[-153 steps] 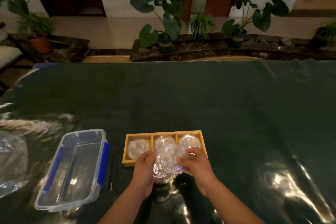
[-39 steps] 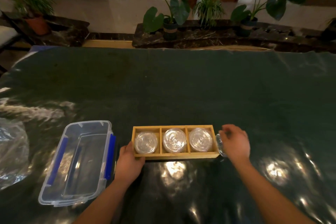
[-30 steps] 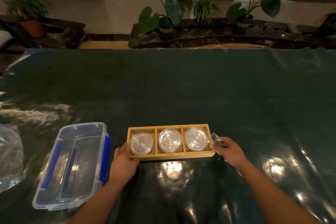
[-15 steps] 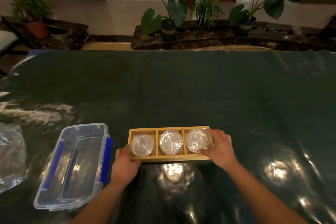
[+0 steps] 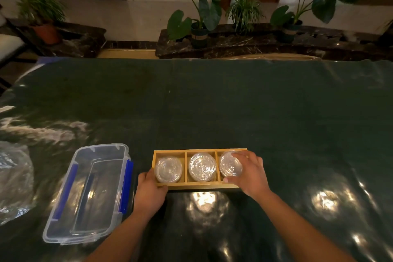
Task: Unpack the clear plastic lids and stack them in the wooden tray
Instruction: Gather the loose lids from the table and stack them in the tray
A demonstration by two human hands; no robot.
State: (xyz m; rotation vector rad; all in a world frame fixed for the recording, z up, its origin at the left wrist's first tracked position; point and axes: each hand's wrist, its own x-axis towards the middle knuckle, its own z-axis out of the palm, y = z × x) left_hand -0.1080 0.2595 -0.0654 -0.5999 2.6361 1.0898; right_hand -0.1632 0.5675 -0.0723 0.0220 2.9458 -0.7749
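Note:
A wooden tray (image 5: 197, 185) with three compartments lies on the dark table in front of me. Each compartment holds clear plastic lids: a left stack (image 5: 168, 169), a middle stack (image 5: 202, 167) and a right stack (image 5: 228, 166). My left hand (image 5: 150, 193) grips the tray's near left corner, thumb on the front rim. My right hand (image 5: 251, 173) lies over the tray's right end, with its fingers and thumb curled around the top lid of the right stack.
A clear plastic box (image 5: 89, 192) with blue clips stands left of the tray. A crumpled clear plastic bag (image 5: 12, 178) lies at the far left edge. The table is covered with shiny dark sheeting (image 5: 212, 102). Potted plants (image 5: 200, 25) stand beyond the far edge.
My right hand came in from the tray's right side carrying a lid and now rests on the right stack. My left hand stays on the tray's left corner.

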